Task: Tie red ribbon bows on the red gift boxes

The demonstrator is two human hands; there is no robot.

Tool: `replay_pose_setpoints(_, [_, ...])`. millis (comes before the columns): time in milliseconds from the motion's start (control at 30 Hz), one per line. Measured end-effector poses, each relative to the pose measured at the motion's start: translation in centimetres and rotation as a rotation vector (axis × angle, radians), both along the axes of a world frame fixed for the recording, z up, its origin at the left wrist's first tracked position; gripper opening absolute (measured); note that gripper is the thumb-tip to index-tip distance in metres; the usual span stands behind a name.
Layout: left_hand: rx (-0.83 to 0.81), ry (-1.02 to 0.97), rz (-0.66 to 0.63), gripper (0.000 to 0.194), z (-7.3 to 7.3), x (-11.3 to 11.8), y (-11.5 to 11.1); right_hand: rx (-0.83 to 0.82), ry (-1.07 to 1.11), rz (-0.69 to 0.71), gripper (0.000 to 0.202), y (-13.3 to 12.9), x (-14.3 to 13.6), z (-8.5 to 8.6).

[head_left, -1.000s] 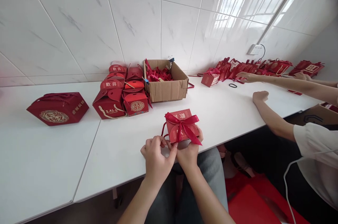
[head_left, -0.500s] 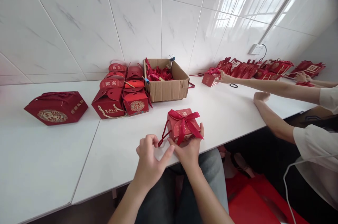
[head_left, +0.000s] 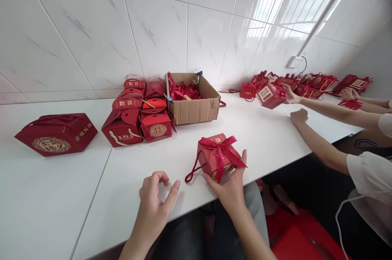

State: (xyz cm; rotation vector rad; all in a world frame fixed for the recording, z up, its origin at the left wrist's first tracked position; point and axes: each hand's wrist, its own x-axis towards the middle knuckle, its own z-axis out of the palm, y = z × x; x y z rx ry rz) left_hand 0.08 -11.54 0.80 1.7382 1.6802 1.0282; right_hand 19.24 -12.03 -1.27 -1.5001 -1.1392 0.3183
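In the head view, the left hand (head_left: 157,198) has drawn away from the cord it was beside half a second ago. It is now well clear to the left, over the white surface (head_left: 260,139), with its thumb spread, its fingers loosely curled and nothing between them. The right hand (head_left: 229,192) stays on the small red cardboard gift box (head_left: 208,158): its thumb lies along the near left side and its other fingers wrap the right side, spread about as wide as the box. That leaves the right hand as the only one steadying it.

The box sits near the front edge of the surface; whether its base lies fully flat is hard to tell. A glossy crimson ribbon bow (head_left: 219,145) is tied across its top, with its tails hanging over the near side. The dark red twisted cord handle (head_left: 192,173) sticks out to the left, its loop now free of any fingers. With the bow tied and the left hand free, the tying looks finished on this box, as far as I can judge.

Beyond stands an open brown cardboard carton (head_left: 192,113) of red ribbons (head_left: 185,91). To the right, a co-worker's hand (head_left: 292,95) now holds another red box (head_left: 271,96) up off the surface.
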Motion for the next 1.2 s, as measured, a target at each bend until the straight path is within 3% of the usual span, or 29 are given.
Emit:
replay_pose_setpoints(133, [0.002,-0.003,-0.016,0.033,-0.3,-0.3,0.0,-0.003,-0.023,0.012,0.120,-0.4,1.5,-0.4])
replay_pose_setpoints(233, [-0.004,0.010,-0.034,0.031,-0.6,-0.6,0.1,-0.066,-0.079,0.058,0.127,1.1,4.9,-0.3])
replay_pose_setpoints(267, [-0.002,0.017,-0.033,0.030,-0.7,-0.6,0.1,-0.120,-0.111,0.034,0.129,2.0,6.4,-0.1])
replay_pose_setpoints(367, [0.037,0.028,-0.025,0.029,-0.8,-0.7,0.3,-0.418,-0.312,-0.312,0.121,4.9,10.7,0.6])
replay_pose_setpoints(400, [0.056,0.029,-0.021,0.028,-0.8,-0.6,0.4,-0.555,-0.386,-0.360,0.111,5.6,11.7,0.7])
replay_pose_setpoints(467, [0.089,0.030,-0.018,0.027,-0.9,-0.6,0.5,-0.731,-0.525,-0.303,0.085,6.4,12.7,0.8])
replay_pose_setpoints(567, [0.122,0.046,-0.047,0.025,-1.0,-0.6,0.6,-0.834,-0.621,-0.215,0.072,6.4,12.6,0.6])
replay_pose_setpoints(733, [0.130,0.103,-0.154,0.020,-0.3,-0.6,0.6,-0.866,-0.643,-0.227,0.074,6.0,12.2,0.5])
replay_pose_setpoints(900, [0.122,0.086,-0.174,0.019,0.0,-0.2,0.4,-0.867,-0.632,-0.226,0.074,6.1,12.4,0.6])
replay_pose_setpoints(1067, [0.027,-0.160,-0.028,0.025,0.3,-1.8,0.5,-0.852,-0.637,-0.238,0.073,5.9,12.5,0.3])
replay_pose_setpoints(1133, [0.006,-0.229,0.041,0.033,1.1,-3.9,1.6,-0.843,-0.640,-0.241,0.073,5.8,12.5,0.2])
replay_pose_setpoints(1200, [0.125,-0.206,0.238,0.044,2.5,-6.9,3.5,-0.836,-0.646,-0.240,0.073,5.8,12.6,0.1])
